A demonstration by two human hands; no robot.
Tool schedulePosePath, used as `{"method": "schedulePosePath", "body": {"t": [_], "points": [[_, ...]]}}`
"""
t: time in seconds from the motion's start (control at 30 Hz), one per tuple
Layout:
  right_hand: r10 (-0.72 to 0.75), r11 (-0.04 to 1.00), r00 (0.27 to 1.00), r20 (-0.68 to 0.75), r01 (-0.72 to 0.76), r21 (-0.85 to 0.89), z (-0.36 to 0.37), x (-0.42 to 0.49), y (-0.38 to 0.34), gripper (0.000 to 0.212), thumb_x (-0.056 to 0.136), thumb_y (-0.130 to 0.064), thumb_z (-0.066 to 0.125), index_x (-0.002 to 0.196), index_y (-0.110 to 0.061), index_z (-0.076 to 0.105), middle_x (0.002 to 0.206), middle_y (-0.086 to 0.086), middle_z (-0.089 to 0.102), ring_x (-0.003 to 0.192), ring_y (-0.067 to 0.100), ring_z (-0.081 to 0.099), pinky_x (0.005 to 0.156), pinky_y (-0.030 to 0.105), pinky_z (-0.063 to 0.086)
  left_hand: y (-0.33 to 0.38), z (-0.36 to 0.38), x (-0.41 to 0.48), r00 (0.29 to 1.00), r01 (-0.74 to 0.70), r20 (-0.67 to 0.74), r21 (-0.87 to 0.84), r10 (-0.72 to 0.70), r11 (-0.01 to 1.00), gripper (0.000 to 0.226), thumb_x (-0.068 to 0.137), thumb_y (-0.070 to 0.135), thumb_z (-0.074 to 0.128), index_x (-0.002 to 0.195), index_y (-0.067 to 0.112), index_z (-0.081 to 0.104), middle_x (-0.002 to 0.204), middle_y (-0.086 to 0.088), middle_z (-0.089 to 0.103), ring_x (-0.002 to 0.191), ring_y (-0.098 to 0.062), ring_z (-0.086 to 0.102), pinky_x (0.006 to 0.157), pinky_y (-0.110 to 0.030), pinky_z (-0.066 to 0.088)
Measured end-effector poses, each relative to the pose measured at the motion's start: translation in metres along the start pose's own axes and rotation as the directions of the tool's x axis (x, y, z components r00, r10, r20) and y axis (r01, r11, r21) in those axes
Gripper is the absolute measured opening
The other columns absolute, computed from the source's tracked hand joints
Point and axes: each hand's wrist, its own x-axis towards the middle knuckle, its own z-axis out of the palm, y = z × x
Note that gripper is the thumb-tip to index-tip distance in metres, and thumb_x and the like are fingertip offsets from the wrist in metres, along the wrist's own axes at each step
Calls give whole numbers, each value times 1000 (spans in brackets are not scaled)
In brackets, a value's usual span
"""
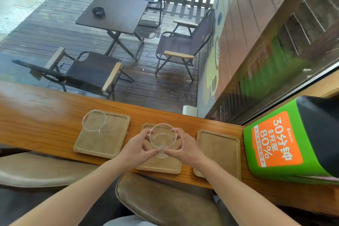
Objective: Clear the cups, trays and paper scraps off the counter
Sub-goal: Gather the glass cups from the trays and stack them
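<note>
Clear cup (162,140) held at frame centre, just above the middle tray (161,166); whether lifted clear cannot be told. It is pinched from both sides: left hand (136,147) and right hand (183,146) pressed on its wall, equally near. Cup's axis upright, mouth up. Second cup (94,120) lies left of the grip on the left tray (113,134), nearer the left hand. Right tray (219,149) bare

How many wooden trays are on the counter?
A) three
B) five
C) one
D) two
A: there is a left tray with a clear cup on it, a middle tray under both hands holding another cup, and a bare right tray.
</note>
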Motion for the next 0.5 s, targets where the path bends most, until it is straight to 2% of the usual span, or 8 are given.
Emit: {"method": "schedulePosePath", "body": {"t": [0.27, 0.5], "points": [[57, 998, 998, 4, -57, -32, 5, -3, 5, 82, 72, -47, 84, 142, -37, 42, 123, -13, 52, 98, 10, 60, 91, 39, 56, -17, 5, 1, 999, 30, 13, 48, -30, 998, 57, 76, 55, 74, 124, 50, 46, 107, 19, 60, 77, -8, 65, 68, -28, 61], [102, 995, 995, 4, -102, -2, 10, -2, 1, 84, 76, -41, 82, 147, -34, 37, 132, -8, 49, 108, 15, 59, 98, 41, 52, -19, 10, 3, 998, 55, -11, 64, -54, 996, 53, 78, 51, 72, 122, 53, 42, 108, 21, 58, 75, -7, 64, 67, -26, 60]]}}
